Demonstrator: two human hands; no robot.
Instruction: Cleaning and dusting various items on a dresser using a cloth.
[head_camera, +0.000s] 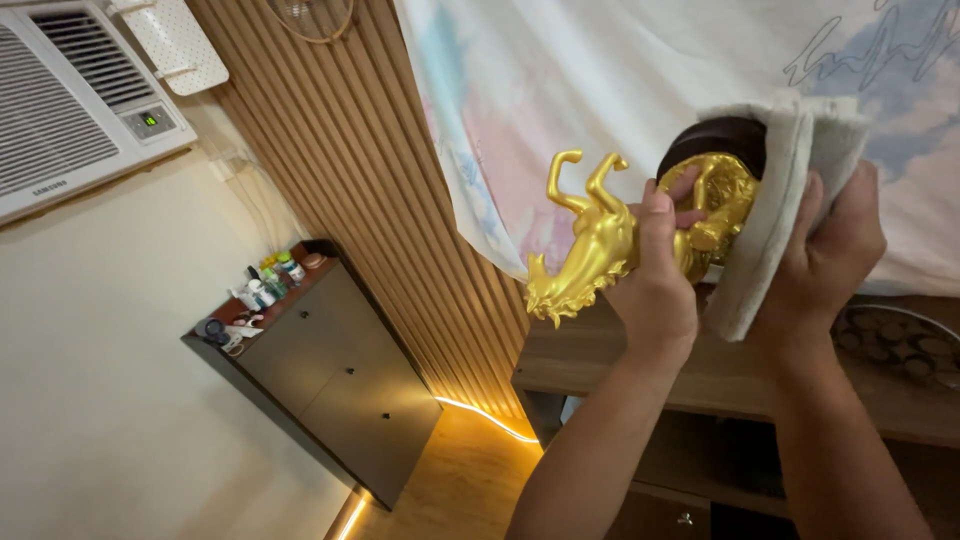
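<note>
A shiny gold horse figurine on a dark round base is held up in the air, tipped sideways with its forelegs pointing up. My left hand grips the figurine around its body. My right hand presses a folded white cloth against the base end of the figurine. The cloth hides part of the base and the figurine's rear.
A wooden shelf unit stands below my hands, with a round tray on its right end. Behind hang a pastel fabric and a slatted wood wall. A dark cabinet carrying small bottles and an air conditioner are at left.
</note>
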